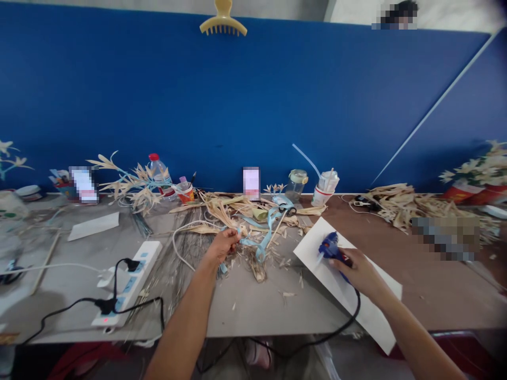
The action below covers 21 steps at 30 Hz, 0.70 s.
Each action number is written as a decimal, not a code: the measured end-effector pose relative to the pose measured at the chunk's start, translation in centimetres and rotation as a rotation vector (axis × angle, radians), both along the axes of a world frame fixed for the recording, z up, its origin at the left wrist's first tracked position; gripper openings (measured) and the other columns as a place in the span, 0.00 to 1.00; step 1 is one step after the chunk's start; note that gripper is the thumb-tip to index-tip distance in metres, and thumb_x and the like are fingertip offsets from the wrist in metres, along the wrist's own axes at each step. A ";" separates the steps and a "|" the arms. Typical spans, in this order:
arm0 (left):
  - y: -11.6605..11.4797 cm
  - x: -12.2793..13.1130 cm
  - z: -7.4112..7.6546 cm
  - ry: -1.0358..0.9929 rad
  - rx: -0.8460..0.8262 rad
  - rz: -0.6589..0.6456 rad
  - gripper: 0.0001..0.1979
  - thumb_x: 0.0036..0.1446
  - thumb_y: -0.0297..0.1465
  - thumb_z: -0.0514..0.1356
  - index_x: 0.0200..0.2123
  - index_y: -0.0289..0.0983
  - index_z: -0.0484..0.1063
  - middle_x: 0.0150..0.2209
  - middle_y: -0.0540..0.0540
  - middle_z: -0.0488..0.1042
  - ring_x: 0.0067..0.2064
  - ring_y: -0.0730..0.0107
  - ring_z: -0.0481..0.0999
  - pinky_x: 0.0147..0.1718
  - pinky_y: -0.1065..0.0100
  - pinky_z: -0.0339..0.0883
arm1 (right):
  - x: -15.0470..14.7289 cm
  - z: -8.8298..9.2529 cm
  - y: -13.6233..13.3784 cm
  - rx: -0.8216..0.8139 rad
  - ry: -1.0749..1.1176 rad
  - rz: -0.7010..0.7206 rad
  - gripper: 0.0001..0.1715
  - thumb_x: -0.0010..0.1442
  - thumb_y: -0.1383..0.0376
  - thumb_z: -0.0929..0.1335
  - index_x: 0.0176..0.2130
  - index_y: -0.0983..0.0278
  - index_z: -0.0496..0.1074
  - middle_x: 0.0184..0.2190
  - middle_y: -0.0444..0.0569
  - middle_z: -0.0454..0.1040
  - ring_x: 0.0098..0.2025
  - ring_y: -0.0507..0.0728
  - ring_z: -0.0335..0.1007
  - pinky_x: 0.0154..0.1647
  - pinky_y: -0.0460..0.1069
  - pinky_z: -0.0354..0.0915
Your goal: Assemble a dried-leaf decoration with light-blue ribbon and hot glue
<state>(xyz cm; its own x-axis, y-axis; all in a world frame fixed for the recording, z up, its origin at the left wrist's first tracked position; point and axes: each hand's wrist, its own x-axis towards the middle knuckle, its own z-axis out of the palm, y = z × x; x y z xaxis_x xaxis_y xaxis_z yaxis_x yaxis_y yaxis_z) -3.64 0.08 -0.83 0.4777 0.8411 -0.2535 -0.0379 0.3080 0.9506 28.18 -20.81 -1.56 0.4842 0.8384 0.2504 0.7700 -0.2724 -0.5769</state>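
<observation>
My right hand [358,272] is wrapped round the handle of a blue glue gun [329,246], whose nozzle points down and left above a white sheet [370,311]. Near the middle of the table, my left hand [224,246] is closed in a pinch at one end of a light-blue ribbon [260,252]. The ribbon curls away to the right among dried husk strips [222,208]. What else may sit between the left fingertips is too small to make out. A black cord [340,330] hangs from the glue gun past the table's front edge.
A white power strip [132,282] with plugs and cords lies at left. Thin wires [174,264] spread beside it. Along the blue partition [237,105] stand a phone [251,183], a glass jar [296,184], cups and a red-capped bottle [158,171]. More husks [396,203] are heaped right.
</observation>
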 end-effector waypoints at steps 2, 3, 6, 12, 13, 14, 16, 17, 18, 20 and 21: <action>0.1 0.0 -0.1 -0.001 0.002 0.003 0.18 0.35 0.36 0.69 0.23 0.35 0.63 0.16 0.59 0.60 0.15 0.84 0.57 0.16 0.77 0.46 | -0.1 -0.3 0.3 0.006 0.026 0.033 0.19 0.48 0.56 0.67 0.38 0.64 0.74 0.34 0.54 0.72 0.35 0.61 0.69 0.40 0.56 0.65; 0.1 0.0 -0.2 -0.002 0.003 0.005 0.18 0.35 0.36 0.69 0.23 0.35 0.63 0.16 0.59 0.60 0.15 0.85 0.57 0.15 0.78 0.46 | -0.2 -0.6 0.5 0.016 0.037 0.035 0.20 0.47 0.56 0.67 0.38 0.65 0.74 0.35 0.55 0.72 0.36 0.62 0.69 0.40 0.56 0.65; 0.2 0.0 -0.3 -0.001 0.000 0.015 0.18 0.34 0.36 0.69 0.23 0.36 0.62 0.17 0.59 0.60 0.15 0.85 0.57 0.15 0.78 0.47 | -0.4 -1.2 1.2 0.037 0.043 0.009 0.21 0.46 0.56 0.66 0.37 0.65 0.74 0.34 0.55 0.71 0.37 0.63 0.68 0.40 0.57 0.65; 0.2 0.1 -0.2 0.008 -0.015 0.024 0.18 0.35 0.36 0.69 0.23 0.36 0.62 0.17 0.59 0.59 0.14 0.85 0.57 0.15 0.78 0.46 | -2.0 1.7 1.1 0.118 0.268 -0.028 0.23 0.49 0.54 0.66 0.41 0.64 0.71 0.31 0.52 0.70 0.31 0.60 0.68 0.34 0.55 0.65; 0.2 0.1 -0.1 0.009 -0.017 0.025 0.18 0.35 0.36 0.69 0.23 0.36 0.62 0.17 0.59 0.60 0.14 0.85 0.57 0.15 0.78 0.45 | -2.6 2.4 0.9 0.171 0.405 -0.011 0.24 0.50 0.53 0.66 0.43 0.64 0.70 0.30 0.51 0.70 0.30 0.59 0.68 0.32 0.53 0.65; 0.2 0.1 -0.1 0.011 -0.017 0.025 0.18 0.35 0.36 0.69 0.23 0.36 0.62 0.17 0.59 0.60 0.15 0.85 0.57 0.15 0.78 0.45 | -3.4 3.0 0.7 0.192 0.535 0.051 0.24 0.51 0.53 0.66 0.44 0.64 0.68 0.28 0.50 0.70 0.29 0.58 0.68 0.30 0.51 0.64; 0.2 0.1 -0.1 0.016 -0.018 0.025 0.19 0.34 0.36 0.69 0.23 0.36 0.62 0.16 0.59 0.60 0.15 0.85 0.57 0.15 0.78 0.45 | -5.2 3.8 0.5 0.227 0.725 0.226 0.23 0.53 0.52 0.65 0.44 0.63 0.67 0.26 0.48 0.68 0.26 0.55 0.65 0.26 0.49 0.62; 0.2 0.1 0.0 0.018 -0.018 0.026 0.19 0.34 0.36 0.69 0.23 0.36 0.62 0.16 0.59 0.60 0.15 0.85 0.57 0.15 0.78 0.45 | -6.2 4.0 0.5 0.235 0.782 0.323 0.23 0.53 0.52 0.65 0.45 0.63 0.67 0.25 0.47 0.68 0.25 0.54 0.63 0.24 0.49 0.60; 0.1 0.1 0.0 0.021 -0.017 0.027 0.19 0.34 0.36 0.69 0.23 0.36 0.62 0.16 0.59 0.59 0.15 0.84 0.56 0.15 0.78 0.45 | -7.3 4.1 0.6 0.230 0.808 0.415 0.24 0.51 0.52 0.67 0.45 0.62 0.67 0.25 0.46 0.67 0.24 0.54 0.62 0.23 0.48 0.60; 0.1 0.1 0.0 0.025 -0.016 0.030 0.19 0.34 0.37 0.69 0.23 0.36 0.62 0.15 0.59 0.59 0.15 0.84 0.56 0.15 0.78 0.45 | -9.4 4.4 1.3 0.173 0.779 0.536 0.24 0.50 0.56 0.69 0.46 0.61 0.67 0.29 0.46 0.68 0.26 0.53 0.63 0.26 0.48 0.61; 0.1 0.1 0.1 0.027 -0.015 0.030 0.19 0.34 0.37 0.69 0.23 0.36 0.62 0.15 0.59 0.58 0.14 0.84 0.56 0.15 0.78 0.45 | -10.3 4.6 1.8 0.150 0.721 0.596 0.21 0.49 0.58 0.70 0.44 0.60 0.68 0.32 0.48 0.68 0.30 0.54 0.64 0.29 0.48 0.63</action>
